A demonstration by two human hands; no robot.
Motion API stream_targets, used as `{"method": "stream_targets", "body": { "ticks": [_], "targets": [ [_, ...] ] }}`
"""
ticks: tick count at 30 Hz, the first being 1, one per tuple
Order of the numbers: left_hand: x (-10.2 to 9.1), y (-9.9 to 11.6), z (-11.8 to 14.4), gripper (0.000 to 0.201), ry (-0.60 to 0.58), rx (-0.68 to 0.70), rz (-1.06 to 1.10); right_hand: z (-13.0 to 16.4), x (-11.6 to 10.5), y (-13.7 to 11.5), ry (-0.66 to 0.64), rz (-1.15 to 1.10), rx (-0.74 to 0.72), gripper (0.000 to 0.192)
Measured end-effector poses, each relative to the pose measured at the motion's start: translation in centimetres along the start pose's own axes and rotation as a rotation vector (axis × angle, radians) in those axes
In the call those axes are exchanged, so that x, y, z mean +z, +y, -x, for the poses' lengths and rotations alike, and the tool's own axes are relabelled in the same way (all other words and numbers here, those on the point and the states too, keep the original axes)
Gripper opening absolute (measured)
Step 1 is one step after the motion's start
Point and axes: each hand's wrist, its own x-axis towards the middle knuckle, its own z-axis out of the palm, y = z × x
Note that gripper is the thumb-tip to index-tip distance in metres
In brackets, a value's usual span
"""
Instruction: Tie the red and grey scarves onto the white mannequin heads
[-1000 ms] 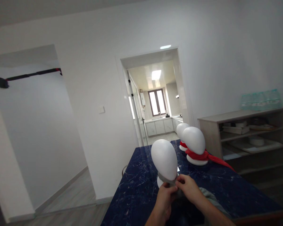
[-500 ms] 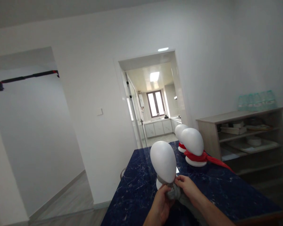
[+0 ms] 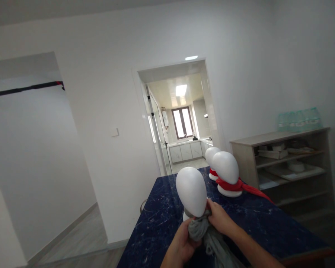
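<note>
A white mannequin head (image 3: pixel 191 191) stands on the dark blue marbled table (image 3: pixel 162 212) in front of me. Around its neck goes a grey scarf (image 3: pixel 198 227), knotted at the near side, with its loose end hanging down toward me. My left hand (image 3: pixel 181 242) is closed on the knot from the left and below. On the right, my right hand (image 3: pixel 219 216) grips the scarf close to the neck, its fingertips partly hidden behind the head and cloth.
Farther back on the table are two more white mannequin heads, the nearer one (image 3: pixel 226 166) wearing a red scarf (image 3: pixel 230 185) whose tail trails right. A wooden shelf unit (image 3: pixel 242 163) with bottles (image 3: pixel 300 120) on top stands at right. Beyond the doorway lies a kitchen.
My right hand has shifted slightly down and turned around the scarf. The grey knot looks fuller, and more of the hanging end shows below it. The view has swung slightly right.
</note>
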Motion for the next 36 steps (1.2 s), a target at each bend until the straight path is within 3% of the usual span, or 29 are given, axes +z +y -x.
{"method": "stream_targets", "body": {
  "ticks": [4,9,14,16,21,25,30,36],
  "targets": [
    [-0.1,0.3,0.2,0.02,-0.1,-0.083,0.112,1.3,1.3,-0.4,0.124,0.348,-0.112,0.057],
    [0.2,0.0,0.8,0.016,-0.089,-0.083,0.098,4.5,0.5,-2.6,0.118,0.363,-0.261,0.032],
    [-0.1,-1.0,0.1,0.013,-0.13,-0.037,0.139,7.4,0.3,-4.4,0.019,0.411,-0.411,0.054],
    [-0.3,-1.3,-0.2,0.012,-0.118,-0.025,0.141,7.7,1.0,-4.2,0.003,0.407,-0.391,0.057],
    [-0.3,-1.2,0.0,0.017,-0.115,-0.046,0.123,7.2,1.7,-4.2,-0.011,0.219,-0.289,0.041],
    [-0.2,-1.4,0.2,0.014,-0.072,-0.004,0.099,7.7,0.2,-5.0,-0.074,-0.015,-0.248,0.018],
    [-0.2,-2.2,-0.2,0.014,-0.049,0.065,0.069,8.8,-1.7,-3.8,-0.18,-0.177,-0.012,0.02],
    [-0.6,-2.7,-0.8,0.024,-0.045,0.083,0.042,9.2,-4.6,-2.6,-0.261,-0.062,0.067,0.017]
  ]
}}
